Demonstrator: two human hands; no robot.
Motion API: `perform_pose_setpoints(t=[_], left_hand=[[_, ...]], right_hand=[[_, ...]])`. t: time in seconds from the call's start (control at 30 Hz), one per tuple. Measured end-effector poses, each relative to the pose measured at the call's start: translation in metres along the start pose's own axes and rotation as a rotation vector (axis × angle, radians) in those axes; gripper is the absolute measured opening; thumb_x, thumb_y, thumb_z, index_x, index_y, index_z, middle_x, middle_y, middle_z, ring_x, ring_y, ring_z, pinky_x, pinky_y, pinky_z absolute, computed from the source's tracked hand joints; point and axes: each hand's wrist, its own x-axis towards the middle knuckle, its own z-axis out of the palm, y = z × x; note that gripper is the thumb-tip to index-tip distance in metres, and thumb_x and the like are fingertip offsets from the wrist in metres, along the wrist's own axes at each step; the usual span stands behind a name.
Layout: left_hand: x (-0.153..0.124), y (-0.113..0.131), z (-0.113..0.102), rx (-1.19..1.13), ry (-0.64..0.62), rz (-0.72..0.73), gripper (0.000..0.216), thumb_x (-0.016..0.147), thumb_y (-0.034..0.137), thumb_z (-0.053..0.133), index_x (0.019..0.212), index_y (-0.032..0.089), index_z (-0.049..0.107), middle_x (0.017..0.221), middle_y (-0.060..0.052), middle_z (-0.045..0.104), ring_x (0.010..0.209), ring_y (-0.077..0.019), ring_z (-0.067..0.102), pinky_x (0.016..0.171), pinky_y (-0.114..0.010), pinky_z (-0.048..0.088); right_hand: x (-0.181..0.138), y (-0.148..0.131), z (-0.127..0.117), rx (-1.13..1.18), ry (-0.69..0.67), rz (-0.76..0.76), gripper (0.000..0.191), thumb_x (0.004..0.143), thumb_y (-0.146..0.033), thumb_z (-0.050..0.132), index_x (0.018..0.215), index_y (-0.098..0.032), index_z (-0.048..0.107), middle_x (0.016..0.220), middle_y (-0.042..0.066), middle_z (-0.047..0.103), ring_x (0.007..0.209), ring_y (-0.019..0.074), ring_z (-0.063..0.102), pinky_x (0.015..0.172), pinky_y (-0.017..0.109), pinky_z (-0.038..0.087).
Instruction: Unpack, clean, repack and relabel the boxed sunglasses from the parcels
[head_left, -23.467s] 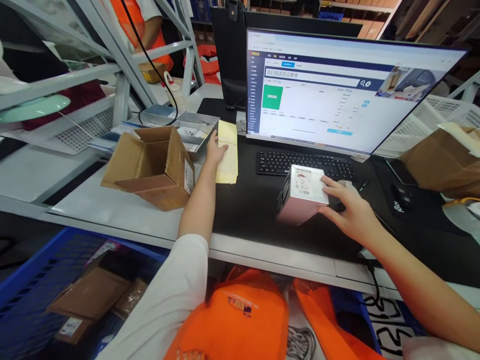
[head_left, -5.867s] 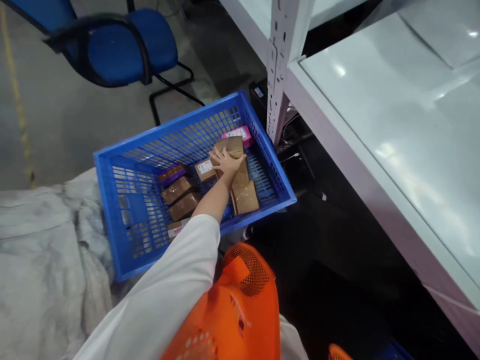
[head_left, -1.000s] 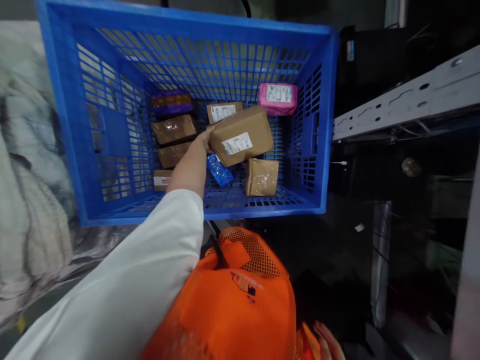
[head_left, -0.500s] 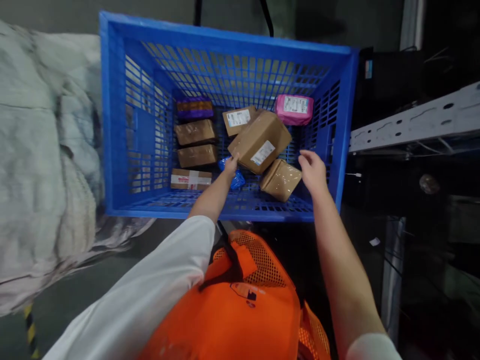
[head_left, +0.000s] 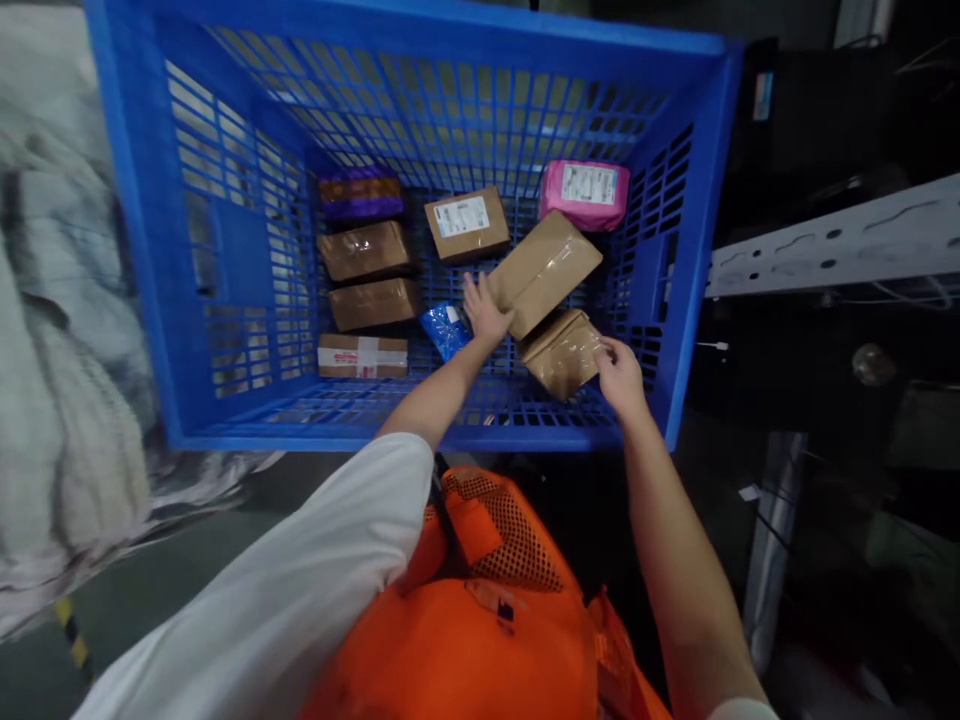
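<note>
Both of my hands reach into a blue plastic crate [head_left: 251, 440] of parcels. My left hand [head_left: 487, 308] has its fingers spread, touching the left end of a large cardboard box [head_left: 546, 270] that lies tilted, taped seam up. My right hand [head_left: 619, 374] pinches the right corner of a smaller taped cardboard box [head_left: 564, 355] below it. A blue plastic packet [head_left: 445, 332] lies just left of my left hand. Above it is a labelled cardboard box [head_left: 468, 224]. A pink parcel [head_left: 585, 195] with a white label sits in the far right part.
Along the crate's left side are a purple-and-brown parcel [head_left: 361, 195], two brown boxes [head_left: 365, 250] and a box with white tape [head_left: 363, 357]. Pale sacks [head_left: 67, 400] lie left of the crate. A perforated metal beam [head_left: 832, 238] is at its right.
The large box has turned so its label no longer shows, and my left hand has spread its fingers against it. My right hand has closed on the smaller box's corner. The view is closer.
</note>
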Motion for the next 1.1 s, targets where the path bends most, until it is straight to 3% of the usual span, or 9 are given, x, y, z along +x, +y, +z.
perform_pose_setpoints(t=[0.1,0.2,0.37,0.53,0.67,0.8,0.9,0.97,1.1], left_hand=[[0.018,0.024,0.004,0.552,-0.110,0.162,0.127,0.063,0.044,0.091,0.166,0.025,0.020,0.175,-0.008,-0.013,0.159,-0.0397,-0.021,0.127,-0.060,-0.009],[0.023,0.044,0.024,0.810,-0.279,0.091,0.138,0.057,0.063,0.089,0.167,0.028,0.012,0.175,-0.009,-0.015,0.157,-0.0472,-0.021,0.121,-0.073,-0.006],[0.014,0.050,0.047,0.870,-0.256,0.061,0.144,0.054,0.067,0.089,0.167,0.029,0.008,0.175,-0.010,-0.013,0.156,-0.0509,-0.019,0.118,-0.079,0.002],[0.039,0.033,0.028,0.713,-0.125,0.042,0.131,0.058,0.064,0.087,0.165,0.025,0.021,0.168,-0.021,0.024,0.152,-0.0501,0.021,0.120,-0.071,0.018],[0.050,0.015,0.010,0.634,-0.079,-0.012,0.141,0.052,0.065,0.090,0.163,0.013,0.021,0.155,-0.028,0.040,0.143,-0.0498,0.036,0.117,-0.066,0.029],[0.024,-0.010,0.000,0.555,-0.032,0.089,0.126,0.057,0.059,0.090,0.158,0.014,0.030,0.150,-0.026,0.044,0.143,-0.0474,0.038,0.118,-0.062,0.028],[0.002,-0.033,-0.019,0.451,-0.047,0.158,0.122,0.057,0.054,0.092,0.154,0.011,0.033,0.149,-0.026,0.044,0.143,-0.0457,0.038,0.120,-0.058,0.028],[-0.009,-0.046,-0.039,0.419,-0.091,0.195,0.121,0.053,0.052,0.095,0.149,0.007,0.037,0.145,-0.026,0.047,0.139,-0.0430,0.043,0.119,-0.054,0.033],[-0.017,-0.058,-0.074,0.415,-0.211,0.251,0.116,0.043,0.045,0.099,0.140,0.007,0.047,0.135,-0.022,0.057,0.127,-0.0377,0.055,0.112,-0.048,0.043]], right_hand=[[-0.051,0.013,-0.032,0.020,0.008,-0.018,0.040,0.086,-0.047,0.060,0.109,-0.017,0.072,0.123,0.017,0.071,0.114,0.0298,0.065,0.106,0.054,0.049],[-0.114,0.016,-0.070,-0.005,0.061,-0.075,0.040,0.094,-0.048,0.058,0.117,-0.018,0.071,0.135,0.016,0.066,0.127,0.0293,0.061,0.109,0.053,0.048],[-0.228,0.022,-0.125,-0.100,0.141,0.051,0.035,0.097,-0.047,0.058,0.116,-0.019,0.072,0.137,0.015,0.065,0.127,0.0310,0.061,0.108,0.056,0.048],[-0.288,0.010,-0.137,-0.079,0.169,0.162,0.032,0.098,-0.045,0.058,0.113,-0.020,0.072,0.132,0.014,0.067,0.125,0.0330,0.063,0.105,0.056,0.049],[-0.250,-0.028,-0.113,0.111,0.077,0.045,0.026,0.099,-0.036,0.059,0.118,-0.024,0.072,0.137,0.011,0.066,0.129,0.0299,0.061,0.109,0.053,0.049],[-0.144,-0.056,-0.063,0.250,0.042,-0.139,0.024,0.097,-0.036,0.060,0.114,-0.024,0.073,0.134,0.010,0.067,0.128,0.0269,0.061,0.108,0.049,0.051],[-0.053,-0.056,-0.015,0.273,0.057,-0.090,0.026,0.092,-0.032,0.059,0.110,-0.019,0.071,0.124,0.013,0.069,0.116,0.0264,0.066,0.104,0.047,0.053],[-0.002,-0.050,0.015,0.189,0.060,-0.046,0.029,0.088,-0.025,0.060,0.113,-0.016,0.069,0.127,0.015,0.067,0.123,0.0270,0.061,0.113,0.048,0.046],[0.045,-0.038,0.067,0.153,0.057,0.090,0.046,0.082,-0.019,0.059,0.127,-0.009,0.061,0.133,0.021,0.062,0.130,0.0299,0.056,0.119,0.053,0.038]])
